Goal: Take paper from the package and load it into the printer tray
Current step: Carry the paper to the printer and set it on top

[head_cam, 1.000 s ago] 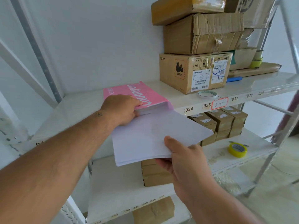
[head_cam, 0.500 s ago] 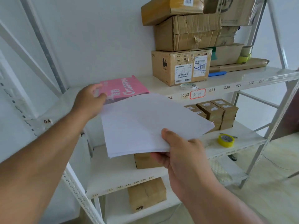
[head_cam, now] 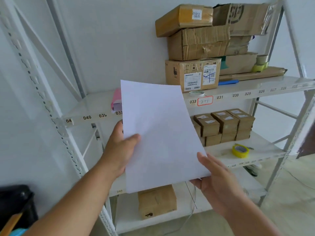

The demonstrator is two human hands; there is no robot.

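A stack of white paper [head_cam: 160, 133] is held upright and slightly tilted in front of the shelving. My left hand [head_cam: 119, 150] grips its left edge, thumb on the front. Its lower right corner sits in my right hand [head_cam: 216, 181], fingers behind and thumb along the edge. The pink paper package [head_cam: 116, 101] lies on the upper shelf, mostly hidden behind the sheets. No printer tray is identifiable in view.
White metal shelving [head_cam: 238, 92] carries stacked cardboard boxes [head_cam: 196, 43] at the upper right and small brown boxes [head_cam: 225, 125] on the middle shelf. A yellow tape roll [head_cam: 240, 150] lies there too. A dark object [head_cam: 15, 201] sits at the lower left.
My left hand left the pink package and took hold of the sheets' left edge. The paper came away from the shelf and now stands more upright. The view pulled back and left.
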